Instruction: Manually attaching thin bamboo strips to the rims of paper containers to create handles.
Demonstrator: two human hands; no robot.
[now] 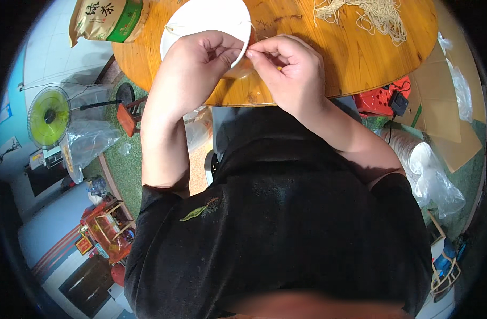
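Head view. White dish (209,16), 1, round, at the near edge of the table, a cord tied at its left rim. Left hand (203,58), fingertips pinched closed at the dish's right rim; right hand (291,64), thumb and forefinger pinched just beside them; whether either grips rim or cord, cannot tell. Obstruction: left hand and wrist cover the dish's near part.

Nearby: tan-and-green pouch (105,18), 1, left of the dish; cord bundle (379,16), cream, loose, well to the right.

Surface: round table (355,61), wooden, orange-brown, glossy.

Room, left: green-bladed fan (49,114), 1; red shelf (110,234), laden. Room, right: red stool (373,101); cardboard (440,127); white roll (411,151) in clear plastic. Floor (123,170): green, speckled.
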